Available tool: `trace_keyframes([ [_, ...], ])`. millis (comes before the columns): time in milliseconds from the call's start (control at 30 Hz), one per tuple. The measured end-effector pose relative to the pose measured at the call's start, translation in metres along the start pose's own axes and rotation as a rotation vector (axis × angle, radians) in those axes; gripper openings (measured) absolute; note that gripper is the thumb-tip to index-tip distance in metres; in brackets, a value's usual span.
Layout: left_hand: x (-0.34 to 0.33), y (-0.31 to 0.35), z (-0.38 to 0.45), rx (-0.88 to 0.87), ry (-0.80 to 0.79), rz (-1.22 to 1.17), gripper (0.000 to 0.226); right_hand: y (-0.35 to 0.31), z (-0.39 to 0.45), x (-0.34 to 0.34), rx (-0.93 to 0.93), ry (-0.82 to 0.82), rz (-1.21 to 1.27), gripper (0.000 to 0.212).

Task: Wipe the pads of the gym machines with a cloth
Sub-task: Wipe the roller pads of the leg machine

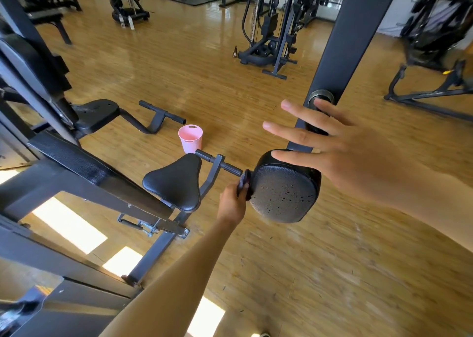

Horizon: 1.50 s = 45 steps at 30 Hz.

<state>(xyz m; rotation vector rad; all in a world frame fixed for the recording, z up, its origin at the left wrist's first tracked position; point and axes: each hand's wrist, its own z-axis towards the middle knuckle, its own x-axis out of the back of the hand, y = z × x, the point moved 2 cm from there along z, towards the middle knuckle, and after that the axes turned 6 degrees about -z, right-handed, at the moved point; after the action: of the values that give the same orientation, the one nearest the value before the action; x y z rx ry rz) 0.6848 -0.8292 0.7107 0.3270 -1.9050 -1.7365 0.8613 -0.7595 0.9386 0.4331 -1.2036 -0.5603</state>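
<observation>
Left hand (231,203) gripping dark cloth (244,184) against black pad (284,195).

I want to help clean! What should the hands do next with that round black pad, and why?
Probably the left hand should swipe its dark cloth across the pad. The cloth sits at the pad's edge, specks dot its face, and the open right hand is at the pad's top.

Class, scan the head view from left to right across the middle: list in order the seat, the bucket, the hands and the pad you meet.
black seat → pink bucket → left hand gripping something dark → black pad → right hand, fingers spread
</observation>
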Motion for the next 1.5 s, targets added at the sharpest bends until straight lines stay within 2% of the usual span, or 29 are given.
trace_keyframes([
  [100,-0.004,0.002,0.011,0.075,-0.044,0.067,0.025,0.004,0.0,-0.008,0.007,-0.062,0.021,0.069],
  [200,-0.004,0.0,0.018,0.102,-0.033,-0.034,0.018,0.001,0.002,-0.008,-0.024,-0.068,0.062,0.063],
  [267,-0.001,0.011,0.018,0.036,-0.007,-0.148,0.024,-0.001,0.005,-0.002,-0.025,-0.046,0.067,0.058],
  [367,0.006,0.041,0.016,-0.099,0.047,-0.248,0.035,-0.006,0.01,0.012,0.041,-0.066,0.027,0.038],
  [467,0.013,0.062,0.015,-0.226,0.11,-0.234,0.035,-0.01,0.015,0.021,0.031,-0.063,0.035,0.032],
  [600,0.013,0.052,0.008,-0.404,0.209,-0.119,0.03,-0.013,0.02,0.02,0.009,-0.046,0.06,0.033],
  [733,0.017,0.044,0.009,-0.236,0.237,-0.116,0.019,-0.014,0.021,0.021,-0.001,-0.063,0.087,0.029],
  [800,0.015,0.058,0.009,-0.239,0.227,-0.136,0.02,-0.013,0.021,0.02,-0.011,-0.054,0.1,0.023],
  [867,0.009,0.078,0.003,-0.36,0.241,-0.095,0.028,-0.013,0.022,0.02,-0.03,-0.025,0.122,0.023],
  [933,0.002,0.089,-0.003,-0.45,0.267,-0.015,0.032,-0.013,0.024,0.021,-0.06,-0.006,0.162,0.031],
  [1033,-0.001,0.093,-0.006,-0.563,0.263,0.113,0.03,-0.015,0.025,0.022,-0.073,-0.004,0.19,0.029],
  [1167,-0.025,0.118,-0.021,-0.85,0.207,0.28,0.023,-0.017,0.028,0.024,-0.092,-0.013,0.19,0.033],
  [1267,-0.048,0.128,-0.033,-0.855,0.176,0.319,0.036,-0.018,0.028,0.026,-0.094,-0.028,0.17,0.034],
  [1333,-0.064,0.119,-0.039,-0.919,0.085,0.426,0.042,-0.018,0.027,0.026,-0.101,-0.027,0.17,0.034],
  [1433,-0.075,0.109,-0.041,-1.062,0.001,0.612,0.027,-0.017,0.025,0.026,-0.105,-0.023,0.192,0.033],
  [1500,-0.066,0.108,-0.037,-1.168,0.009,0.608,0.02,-0.015,0.024,0.025,-0.104,-0.02,0.195,0.032],
])
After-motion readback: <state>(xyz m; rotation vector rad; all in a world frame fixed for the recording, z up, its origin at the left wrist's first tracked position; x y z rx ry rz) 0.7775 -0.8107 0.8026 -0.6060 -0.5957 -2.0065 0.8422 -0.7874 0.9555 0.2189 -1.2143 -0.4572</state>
